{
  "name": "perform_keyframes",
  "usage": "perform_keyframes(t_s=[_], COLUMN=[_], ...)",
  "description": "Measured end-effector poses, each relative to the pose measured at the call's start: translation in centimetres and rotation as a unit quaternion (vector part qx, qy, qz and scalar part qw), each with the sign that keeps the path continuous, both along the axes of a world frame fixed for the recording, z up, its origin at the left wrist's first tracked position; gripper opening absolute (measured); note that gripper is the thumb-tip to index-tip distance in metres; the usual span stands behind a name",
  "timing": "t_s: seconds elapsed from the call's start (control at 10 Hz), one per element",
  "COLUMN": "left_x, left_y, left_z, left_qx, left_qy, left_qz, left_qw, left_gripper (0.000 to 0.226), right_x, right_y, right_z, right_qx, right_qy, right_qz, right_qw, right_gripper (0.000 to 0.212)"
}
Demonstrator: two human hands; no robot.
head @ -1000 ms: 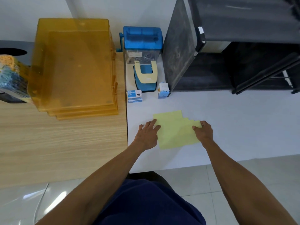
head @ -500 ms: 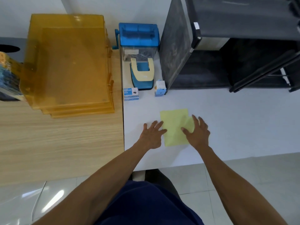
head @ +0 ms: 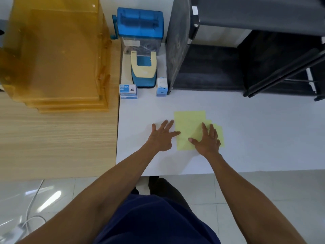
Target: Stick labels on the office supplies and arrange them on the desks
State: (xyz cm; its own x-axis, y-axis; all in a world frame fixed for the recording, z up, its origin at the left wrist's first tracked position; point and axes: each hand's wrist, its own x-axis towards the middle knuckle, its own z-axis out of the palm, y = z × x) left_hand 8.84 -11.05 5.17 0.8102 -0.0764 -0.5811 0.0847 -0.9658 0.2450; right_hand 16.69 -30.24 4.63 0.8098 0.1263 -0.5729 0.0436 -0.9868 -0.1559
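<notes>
Nearest the person, the left hand [head: 161, 136] lay flat on the white desk [head: 255, 131], fingers spread and gripping nothing, its index fingertip at the left edge of the yellow label sheets [head: 190, 120]. The right hand [head: 207, 141] lay flat on top of the sheets, fingers straight, pressing and not gripping. The sheets lay on the white desk, overlapping and stepped off to the right.

Probable faults:
- The sheets looked thin and the desk smooth. Sideways pressure from the right hand would likely slide the whole stack instead of one sheet.
- A lift at the overlap could take two sheets at once, or crease a corner.

Farther back, well apart from the sheets, stood the clip box [head: 128, 90], the hole punch [head: 143, 71] and the blue-lidded container [head: 140, 27]. Whether they carried finished labels could not be told.
</notes>
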Motion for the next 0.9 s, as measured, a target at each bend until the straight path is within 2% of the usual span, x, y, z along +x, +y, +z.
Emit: perform_keyframes(t_s=[0.2,0.3,0.5,0.6,0.7,0.9], left_x=[-1.3,-3.1,-7.0,-8.4,-10.5,-12.5], left_y=[0.1,1.2,4.7,6.2,8.8,12.5], left_z=[-1.4,-2.4,-2.7,-2.5,-2.2,-2.4], left_qx=[-0.026,-0.041,-0.021,-0.012,0.000,0.015], left_qy=[-0.084,-0.131,-0.143,-0.143,-0.141,-0.151], left_qz=[0.046,0.088,0.117,0.131,0.144,0.135], left_qw=[0.995,0.987,0.983,0.981,0.979,0.979], left_gripper=[0.065,0.059,0.054,0.053,0.052,0.054], right_x=[0.5,0.0,-3.5,-5.2,-7.5,-10.1], right_y=[-0.4,0.2,3.3,5.6,8.5,12.4], right_z=[-0.3,-0.5,-1.0,-1.0,-0.9,-1.3], right_qx=[0.000,0.009,0.080,0.110,0.112,0.042], right_qy=[0.001,-0.066,-0.228,-0.215,-0.132,-0.059], right_qz=[-0.003,0.008,0.143,0.196,0.251,0.233], right_qw=[1.000,0.998,0.960,0.950,0.952,0.970], right_gripper=[0.093,0.082,0.047,0.046,0.057,0.080])
